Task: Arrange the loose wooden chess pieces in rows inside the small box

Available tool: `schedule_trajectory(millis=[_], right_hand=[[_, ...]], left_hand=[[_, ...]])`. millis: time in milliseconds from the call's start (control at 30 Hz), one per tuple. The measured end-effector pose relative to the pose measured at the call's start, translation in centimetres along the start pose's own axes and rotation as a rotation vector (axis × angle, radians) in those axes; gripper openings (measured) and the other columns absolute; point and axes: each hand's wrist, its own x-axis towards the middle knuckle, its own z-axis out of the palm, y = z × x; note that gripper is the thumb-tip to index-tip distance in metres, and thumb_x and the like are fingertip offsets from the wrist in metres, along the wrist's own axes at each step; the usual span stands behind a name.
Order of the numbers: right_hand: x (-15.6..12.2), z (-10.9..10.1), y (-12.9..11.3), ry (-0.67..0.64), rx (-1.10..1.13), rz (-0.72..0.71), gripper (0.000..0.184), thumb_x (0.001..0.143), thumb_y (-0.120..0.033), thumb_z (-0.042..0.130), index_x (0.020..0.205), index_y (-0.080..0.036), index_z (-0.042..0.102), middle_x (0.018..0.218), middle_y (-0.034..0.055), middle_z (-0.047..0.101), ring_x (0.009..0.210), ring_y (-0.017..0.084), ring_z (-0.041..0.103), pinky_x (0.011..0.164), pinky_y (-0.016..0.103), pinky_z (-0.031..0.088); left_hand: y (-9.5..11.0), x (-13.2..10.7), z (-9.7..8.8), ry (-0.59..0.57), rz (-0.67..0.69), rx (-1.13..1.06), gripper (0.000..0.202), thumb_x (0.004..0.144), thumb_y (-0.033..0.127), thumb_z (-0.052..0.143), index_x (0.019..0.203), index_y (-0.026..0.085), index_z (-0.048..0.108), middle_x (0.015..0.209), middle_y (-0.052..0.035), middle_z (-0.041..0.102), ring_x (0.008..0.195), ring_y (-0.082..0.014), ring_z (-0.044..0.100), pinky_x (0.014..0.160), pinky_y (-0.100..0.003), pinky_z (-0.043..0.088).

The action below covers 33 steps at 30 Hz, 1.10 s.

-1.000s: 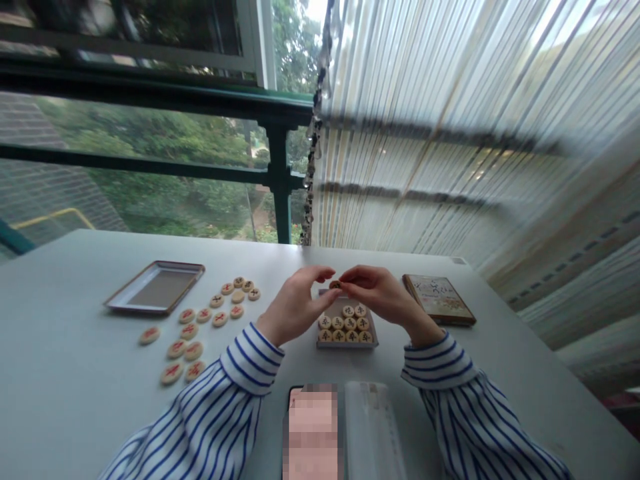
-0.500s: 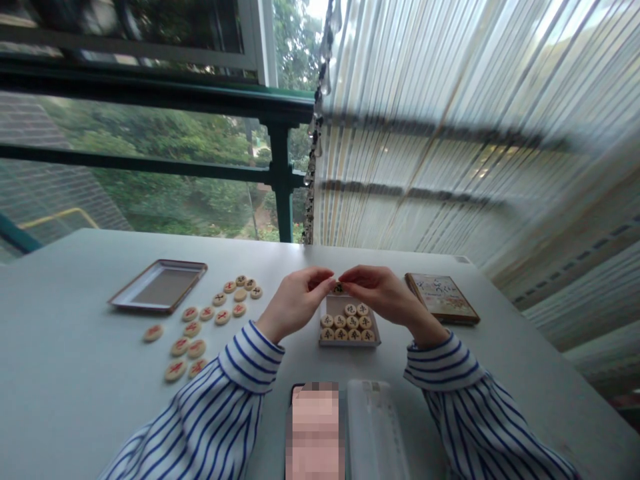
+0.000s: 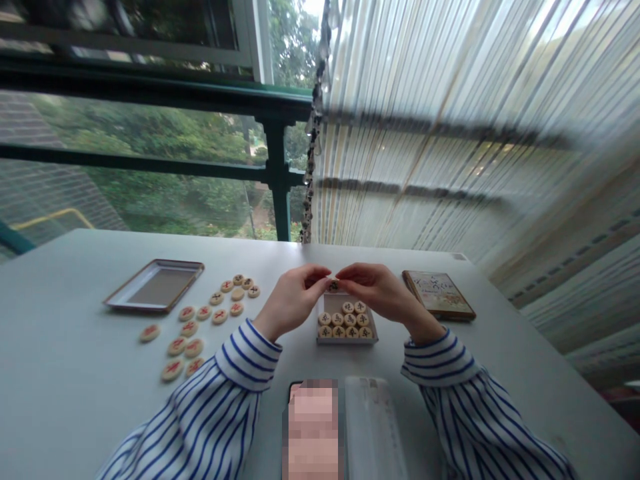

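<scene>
Between the fingertips of both my hands is one round Chinese chess piece (image 3: 334,285) with a dark character, held above the far end of a small open box (image 3: 347,341). My left hand (image 3: 295,293) pinches it from the left, and my right hand (image 3: 375,290) from the right. Several pieces with black characters (image 3: 351,320) lie face up in rows in the near part of the box. Left of my left hand, loose pieces with red characters (image 3: 189,327) are scattered on the table. A few black-marked pieces (image 3: 217,298) lie among them, farther back.
An open shallow lid or tray (image 3: 113,307) lies on the white table (image 3: 75,373) at the left. A decorated flat box (image 3: 440,293) is at the right. Close to me are a phone-like device (image 3: 313,427) and a clear plastic pack (image 3: 373,427). Hanging strings (image 3: 400,153) border the far side.
The whole view has shifted very slightly. Both hands keep their pinch on the chess piece over the box, and the other pieces stay where they were.
</scene>
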Motion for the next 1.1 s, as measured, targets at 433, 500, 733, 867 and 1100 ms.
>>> schedule_trajectory(millis=[433,500,733,867,1100], right_hand=[[0.0,-0.4,1.0,0.016,-0.148,-0.037,0.019,0.076,-0.030,0.057,0.088,-0.016,0.063,0.083,0.0055,0.066,0.077,0.014,0.061,0.073,0.031,0.050],[0.0,-0.4,1.1,0.020,-0.168,-0.044,0.019,0.077,-0.030,0.056,0.089,-0.017,0.063,0.083,0.0053,0.066,0.077,0.014,0.061,0.073,0.031,0.050],[0.0,-0.3,1.1,0.023,-0.190,-0.034,0.020,0.077,-0.031,0.056,0.089,-0.016,0.063,0.084,0.0055,0.066,0.077,0.015,0.061,0.071,0.031,0.050],[0.0,-0.3,1.3,0.019,-0.193,-0.042,0.020,0.078,-0.031,0.055,0.090,-0.017,0.063,0.084,0.0055,0.066,0.078,0.015,0.061,0.072,0.031,0.050],[0.1,-0.2,1.6,0.023,-0.146,-0.033,0.021,0.077,-0.031,0.057,0.092,-0.017,0.061,0.082,0.0051,0.066,0.077,0.014,0.062,0.071,0.031,0.051]], left_hand=[[-0.1,0.0,0.0,0.006,-0.014,-0.002,0.024,0.080,0.029,0.050,0.093,0.014,0.062,0.087,-0.0069,0.067,0.078,-0.0156,0.061,0.074,-0.031,0.048],[-0.1,0.0,0.0,0.000,-0.018,-0.001,0.024,0.080,0.029,0.050,0.094,0.014,0.062,0.087,-0.0071,0.067,0.078,-0.0158,0.061,0.074,-0.031,0.048],[-0.3,0.1,0.1,-0.004,-0.036,-0.002,0.026,0.080,0.029,0.049,0.096,0.013,0.062,0.084,-0.0068,0.067,0.075,-0.0154,0.061,0.073,-0.031,0.048],[-0.4,0.1,0.2,-0.004,-0.023,-0.006,0.026,0.080,0.029,0.048,0.096,0.014,0.062,0.082,-0.0065,0.067,0.074,-0.0153,0.061,0.071,-0.030,0.048],[-0.5,0.0,0.2,-0.001,-0.003,-0.008,0.026,0.080,0.029,0.048,0.096,0.013,0.061,0.081,-0.0071,0.067,0.074,-0.0156,0.061,0.071,-0.031,0.048]])
